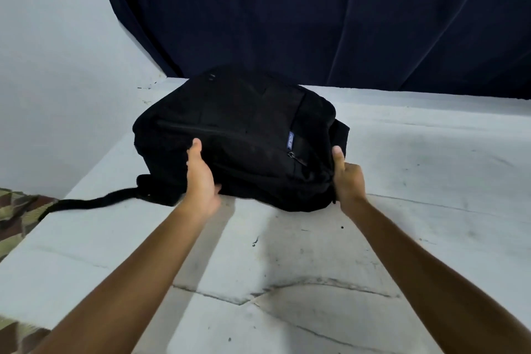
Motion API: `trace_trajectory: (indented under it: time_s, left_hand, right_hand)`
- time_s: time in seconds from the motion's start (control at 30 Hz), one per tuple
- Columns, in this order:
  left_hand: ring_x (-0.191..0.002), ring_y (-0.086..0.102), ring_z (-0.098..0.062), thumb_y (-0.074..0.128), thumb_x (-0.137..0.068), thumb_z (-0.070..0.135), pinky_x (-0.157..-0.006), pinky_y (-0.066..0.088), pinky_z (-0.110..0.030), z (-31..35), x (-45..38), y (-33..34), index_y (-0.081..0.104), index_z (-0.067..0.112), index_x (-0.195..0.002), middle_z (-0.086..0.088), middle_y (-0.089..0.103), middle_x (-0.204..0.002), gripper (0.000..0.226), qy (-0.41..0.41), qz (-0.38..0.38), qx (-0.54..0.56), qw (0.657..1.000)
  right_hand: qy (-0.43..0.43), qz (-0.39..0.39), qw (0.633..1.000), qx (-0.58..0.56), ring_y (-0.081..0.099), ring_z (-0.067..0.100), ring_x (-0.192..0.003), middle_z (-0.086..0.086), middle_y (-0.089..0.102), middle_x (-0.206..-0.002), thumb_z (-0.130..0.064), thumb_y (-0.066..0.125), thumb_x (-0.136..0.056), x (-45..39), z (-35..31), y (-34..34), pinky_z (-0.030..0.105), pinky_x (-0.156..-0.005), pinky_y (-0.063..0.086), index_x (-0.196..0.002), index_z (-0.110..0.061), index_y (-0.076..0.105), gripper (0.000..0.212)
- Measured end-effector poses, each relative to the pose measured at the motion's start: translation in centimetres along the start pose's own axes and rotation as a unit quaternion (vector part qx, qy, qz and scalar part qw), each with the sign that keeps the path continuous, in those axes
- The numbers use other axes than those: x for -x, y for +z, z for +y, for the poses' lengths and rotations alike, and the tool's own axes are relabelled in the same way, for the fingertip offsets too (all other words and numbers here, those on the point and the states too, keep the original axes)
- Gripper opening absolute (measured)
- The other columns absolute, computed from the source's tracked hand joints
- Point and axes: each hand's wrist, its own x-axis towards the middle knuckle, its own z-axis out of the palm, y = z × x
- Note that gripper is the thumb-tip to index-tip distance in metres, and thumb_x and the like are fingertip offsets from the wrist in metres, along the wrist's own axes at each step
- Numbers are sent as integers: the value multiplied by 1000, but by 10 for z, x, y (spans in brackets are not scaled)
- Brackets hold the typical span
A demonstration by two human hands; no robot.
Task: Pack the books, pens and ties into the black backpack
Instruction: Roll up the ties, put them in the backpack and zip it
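The backpack [235, 135] lies flat on the white table [287, 267], at about 12 o'clock from the person, front panel up and its zips drawn closed as far as the view shows. A strap [94, 204] trails off toward 8 o'clock over the table edge. The left hand [201, 181] grips the near edge of the bag at its 7 o'clock side, thumb on top and fingers tucked under. The right hand [349, 178] grasps the bag's 4 o'clock corner, thumb up against the fabric, the other fingers hidden behind it.

No books, pens or ties are in view; whether they are already inside cannot be told. With the bag bulging somewhat and closed, this looks like either a final settling of a packed bag or positioning before opening it. If packing remains, the next move calls for one hand to steady the bag while the other finds the zip pull [293, 156] near the blue label [290, 141] and draws it open.
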Motion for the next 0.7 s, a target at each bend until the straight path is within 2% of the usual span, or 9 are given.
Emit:
trace_trajectory:
  time_s: [0.1,0.17,0.23,0.33,0.4,0.47,0.53,0.63,0.7]
  left_hand:
    - [-113,60,-17,36,-98,57,-95,47,-42,25,8,-31,56,29,-134,5,64,-128,50,0,-45,-11,999]
    - [-105,62,-12,41,-98,52,-85,50,-35,36,16,-52,60,27,-127,6,66,-121,43,15,-28,-40,999]
    - [-110,61,-11,46,-98,48,-87,49,-34,37,27,-80,59,27,-129,8,66,-122,40,30,-10,-78,996]
    - [-104,61,-13,46,-99,44,-79,50,-32,31,50,-119,63,32,-117,12,66,-107,28,30,-17,-93,995]
    - [-93,61,-11,45,-99,42,-72,49,-31,27,66,-142,65,32,-114,11,65,-101,26,22,-21,-102,994]
    - [-87,60,-12,46,-99,41,-67,50,-31,22,80,-164,63,25,-121,10,63,-99,32,20,-30,-124,992]
    - [-89,62,-15,51,-98,40,-63,54,-35,17,91,-182,58,18,-123,6,63,-101,35,18,-44,-144,988]
    - [-107,65,-22,60,-95,35,-75,61,-45,10,105,-201,55,17,-125,-2,64,-120,36,1,-47,-142,989]
    - [-113,63,-19,62,-94,33,-82,60,-41,2,111,-209,56,22,-124,-1,62,-125,32,46,-40,-191,980]
  right_hand:
    - [13,14,998,-63,31,15,-48,-2,30,-50,-56,40,-96,69,3,24,27,-48,26,-54,-15,27,60]
    - [33,5,988,-149,36,16,-42,2,37,-48,-55,38,-97,115,3,43,26,-43,31,-57,-11,35,60]
    - [50,-28,971,-234,43,19,-37,11,48,-48,-49,35,-100,162,0,64,26,-38,38,-63,-4,47,60]
    - [73,-104,946,-299,59,20,-46,11,63,-55,-44,33,-102,221,-2,89,31,-47,53,-75,-3,61,56]
    - [75,-164,934,-308,65,23,-55,19,70,-67,-45,30,-101,248,-1,105,32,-52,56,-84,4,66,62]
    - [81,-199,927,-308,68,27,-61,25,71,-76,-47,29,-100,268,0,117,31,-54,56,-87,9,67,69]
    - [91,-212,922,-310,70,29,-64,21,72,-79,-50,30,-98,282,0,122,32,-55,56,-90,5,68,67]
    - [123,-232,923,-281,71,34,-66,19,72,-79,-55,35,-94,297,-1,120,32,-52,55,-98,3,65,65]
    - [131,-258,930,-227,71,34,-65,18,73,-77,-56,41,-93,305,-3,119,32,-51,55,-98,1,63,61]
